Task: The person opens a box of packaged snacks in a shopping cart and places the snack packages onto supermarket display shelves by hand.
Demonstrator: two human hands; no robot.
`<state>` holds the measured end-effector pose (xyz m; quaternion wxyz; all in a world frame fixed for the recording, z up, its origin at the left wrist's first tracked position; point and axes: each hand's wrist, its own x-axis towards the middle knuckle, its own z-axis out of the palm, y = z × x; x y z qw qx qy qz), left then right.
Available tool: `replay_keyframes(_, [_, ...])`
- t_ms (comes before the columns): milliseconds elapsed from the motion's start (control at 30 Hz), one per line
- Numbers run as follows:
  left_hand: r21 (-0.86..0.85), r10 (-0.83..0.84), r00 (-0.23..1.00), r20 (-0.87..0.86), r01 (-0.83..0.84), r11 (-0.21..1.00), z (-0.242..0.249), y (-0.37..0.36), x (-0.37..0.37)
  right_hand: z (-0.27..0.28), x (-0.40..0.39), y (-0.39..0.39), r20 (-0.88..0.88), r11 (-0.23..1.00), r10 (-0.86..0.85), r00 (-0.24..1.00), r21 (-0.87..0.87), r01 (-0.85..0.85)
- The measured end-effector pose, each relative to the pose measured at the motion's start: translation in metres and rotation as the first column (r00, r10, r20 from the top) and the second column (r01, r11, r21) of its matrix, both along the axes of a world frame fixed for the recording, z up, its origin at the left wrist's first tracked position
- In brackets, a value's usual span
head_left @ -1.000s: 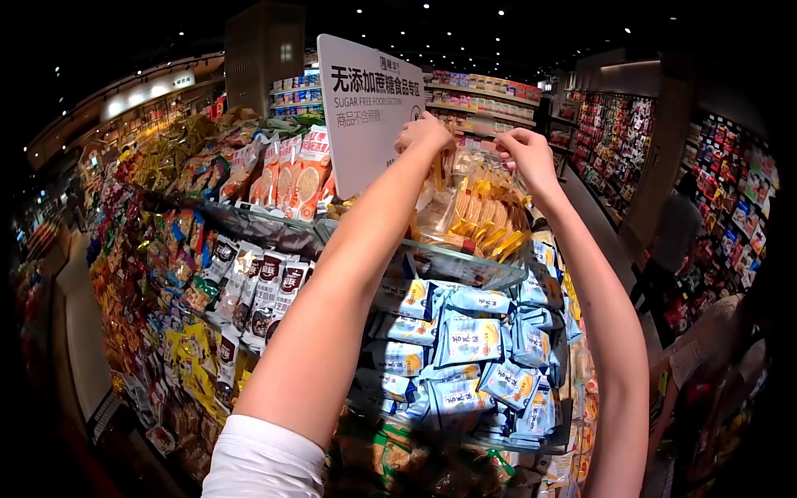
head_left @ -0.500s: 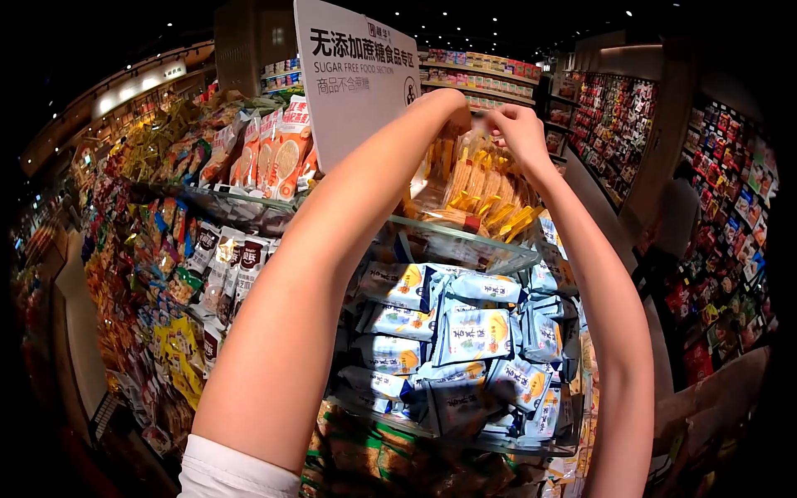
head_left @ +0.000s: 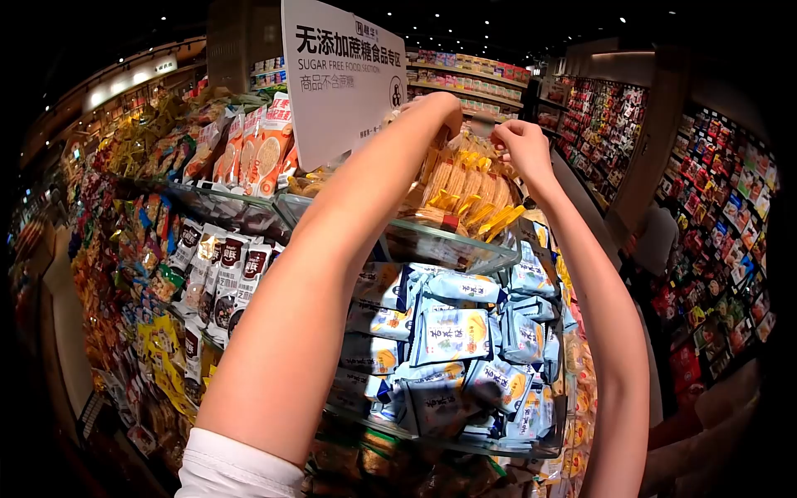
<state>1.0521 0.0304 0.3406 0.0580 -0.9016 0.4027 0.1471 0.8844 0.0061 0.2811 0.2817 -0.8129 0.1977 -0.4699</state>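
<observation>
Left hand point(head_left: 442, 112) and right hand point(head_left: 523, 143) on clear biscuit packet point(head_left: 465, 187), top glass shelf point(head_left: 452, 245), white sign point(head_left: 340, 75) beside

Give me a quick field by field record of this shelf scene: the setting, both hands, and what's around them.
setting: shop aisle, tiered glass shelves
left hand: on the top shelf among clear packs of yellow-wrapped snacks; grip hidden
right hand: fingers pinched at the top of the same packs
sign: white "Sugar Free Food Section" board beside the left hand
shelf below: blue and white packets
far left: orange bags
</observation>
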Motion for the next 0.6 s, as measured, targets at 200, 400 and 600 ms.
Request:
replay_keyframes(200, [0.102,-0.098,0.994,0.058,0.091,0.991,0.003,0.010,-0.011,-0.002,-0.008,-0.005,0.002,0.999,0.010,1.000,0.052,-0.010])
replay_keyframes(400, [-0.200,0.032,0.997,0.065,-0.018,0.980,-0.021,-0.018,0.012,-0.001,-0.009,-0.004,-0.012,0.998,-0.009,1.000,0.065,0.010])
replay_keyframes(600, [-0.554,-0.176,0.911,-0.374,-0.068,0.830,0.001,0.070,0.001,0.015,0.013,0.027,-0.284,0.943,0.236,0.929,-0.166,-0.290])
